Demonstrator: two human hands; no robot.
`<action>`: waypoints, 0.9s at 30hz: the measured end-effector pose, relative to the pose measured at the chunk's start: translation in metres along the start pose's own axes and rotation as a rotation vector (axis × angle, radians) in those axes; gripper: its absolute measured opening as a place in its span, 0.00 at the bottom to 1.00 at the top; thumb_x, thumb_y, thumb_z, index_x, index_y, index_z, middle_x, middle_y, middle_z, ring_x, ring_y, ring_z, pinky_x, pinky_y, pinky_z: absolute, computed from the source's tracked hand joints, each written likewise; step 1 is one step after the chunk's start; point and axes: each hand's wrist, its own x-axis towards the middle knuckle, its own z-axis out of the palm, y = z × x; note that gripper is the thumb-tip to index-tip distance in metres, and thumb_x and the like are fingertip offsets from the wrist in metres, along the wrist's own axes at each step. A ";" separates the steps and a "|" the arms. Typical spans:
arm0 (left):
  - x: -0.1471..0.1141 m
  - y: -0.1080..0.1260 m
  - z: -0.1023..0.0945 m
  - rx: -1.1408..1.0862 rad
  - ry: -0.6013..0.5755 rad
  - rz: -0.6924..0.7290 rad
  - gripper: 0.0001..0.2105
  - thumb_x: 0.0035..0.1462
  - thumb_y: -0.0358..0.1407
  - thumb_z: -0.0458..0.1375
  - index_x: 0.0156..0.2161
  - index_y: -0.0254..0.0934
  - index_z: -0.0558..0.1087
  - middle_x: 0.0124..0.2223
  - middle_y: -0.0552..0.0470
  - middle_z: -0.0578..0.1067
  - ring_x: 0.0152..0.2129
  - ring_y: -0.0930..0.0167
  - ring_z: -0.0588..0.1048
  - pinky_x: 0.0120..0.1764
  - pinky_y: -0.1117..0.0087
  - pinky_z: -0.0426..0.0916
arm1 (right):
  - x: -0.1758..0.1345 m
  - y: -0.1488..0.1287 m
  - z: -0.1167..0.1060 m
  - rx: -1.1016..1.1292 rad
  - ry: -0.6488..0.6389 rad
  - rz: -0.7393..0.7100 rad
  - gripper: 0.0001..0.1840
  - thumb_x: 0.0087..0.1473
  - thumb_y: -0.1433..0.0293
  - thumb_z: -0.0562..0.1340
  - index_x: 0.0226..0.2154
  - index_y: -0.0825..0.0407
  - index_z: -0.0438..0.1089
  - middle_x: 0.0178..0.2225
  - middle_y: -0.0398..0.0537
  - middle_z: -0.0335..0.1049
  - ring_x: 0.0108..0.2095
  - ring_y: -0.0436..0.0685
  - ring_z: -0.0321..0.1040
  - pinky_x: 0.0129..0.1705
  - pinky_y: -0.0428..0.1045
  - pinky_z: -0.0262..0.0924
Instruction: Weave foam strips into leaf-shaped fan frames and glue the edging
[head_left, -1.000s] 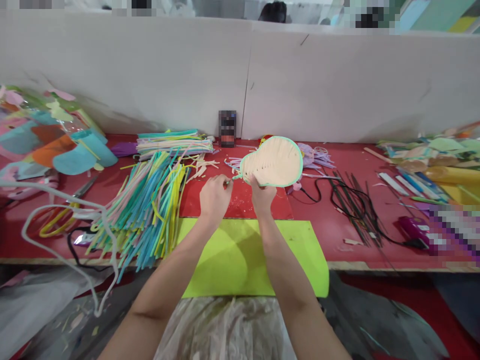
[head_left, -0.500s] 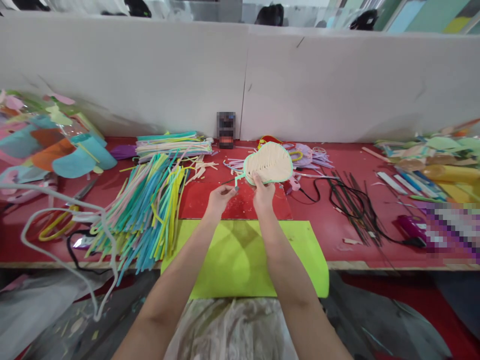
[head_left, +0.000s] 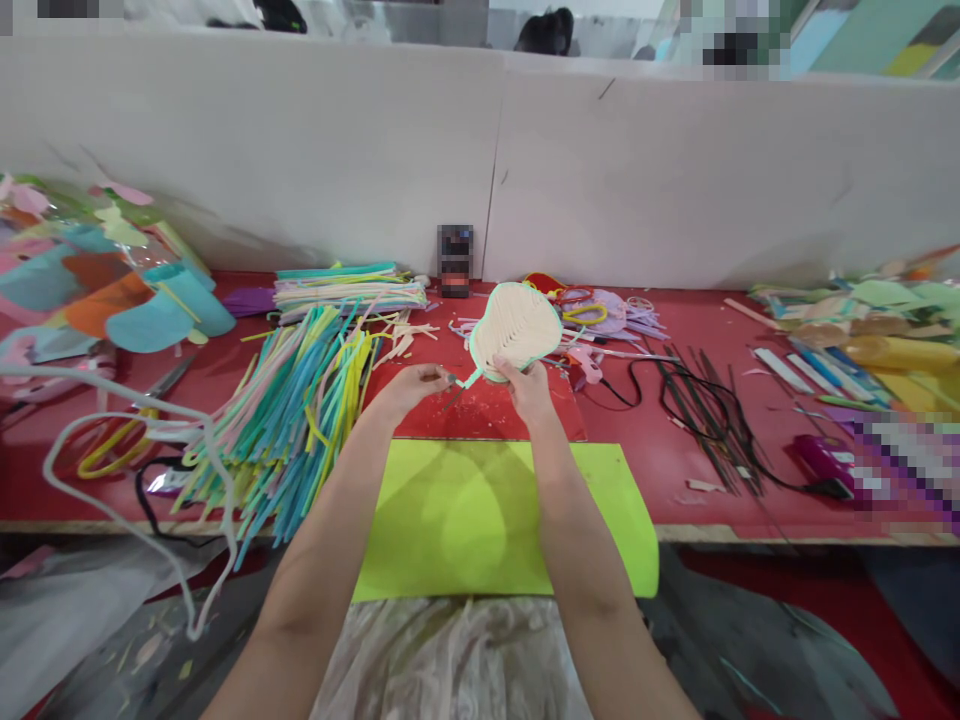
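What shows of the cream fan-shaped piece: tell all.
The piece has a broad, ridged cream body, thin mint edging and a narrow mint stem pointing down-left. Its material is unclear. The right hand pinches its lower edge, thumb on its face, holding it up over the red table. The left hand is at the stem's tip; contact is unclear.

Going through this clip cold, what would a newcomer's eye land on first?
Probably the pale fan with mint edging, held up near the middle by the right hand, with the left hand close to the tip of its mint stem. Next, the big spread of pastel strips on the table's left side, and the lime-green sheet at the front edge between the forearms.
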 end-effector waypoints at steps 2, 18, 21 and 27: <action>0.001 0.002 -0.004 0.085 0.049 -0.009 0.08 0.44 0.38 0.62 0.28 0.34 0.73 0.29 0.51 0.75 0.28 0.72 0.71 0.37 0.71 0.63 | 0.000 0.000 -0.002 -0.163 0.017 -0.058 0.17 0.35 0.65 0.69 0.31 0.55 0.75 0.35 0.46 0.76 0.35 0.55 0.72 0.40 0.51 0.68; -0.030 0.038 0.059 0.683 0.579 0.129 0.07 0.53 0.36 0.54 0.30 0.39 0.74 0.32 0.47 0.77 0.29 0.66 0.73 0.33 0.69 0.61 | -0.016 -0.009 0.009 -0.570 0.222 -0.321 0.16 0.44 0.60 0.64 0.31 0.55 0.76 0.35 0.50 0.77 0.41 0.61 0.72 0.47 0.53 0.63; -0.025 0.033 0.063 0.489 0.553 0.086 0.07 0.52 0.36 0.55 0.29 0.38 0.74 0.30 0.49 0.77 0.29 0.68 0.73 0.35 0.70 0.62 | -0.018 -0.012 0.010 -0.550 0.262 -0.322 0.15 0.45 0.59 0.64 0.30 0.54 0.76 0.34 0.51 0.77 0.41 0.61 0.72 0.49 0.53 0.63; -0.014 0.011 0.072 0.067 0.477 -0.065 0.08 0.47 0.39 0.58 0.27 0.36 0.75 0.26 0.51 0.76 0.26 0.70 0.73 0.34 0.71 0.64 | -0.010 -0.004 0.010 -0.399 0.343 -0.317 0.18 0.43 0.60 0.65 0.36 0.55 0.74 0.41 0.53 0.75 0.43 0.59 0.71 0.49 0.53 0.64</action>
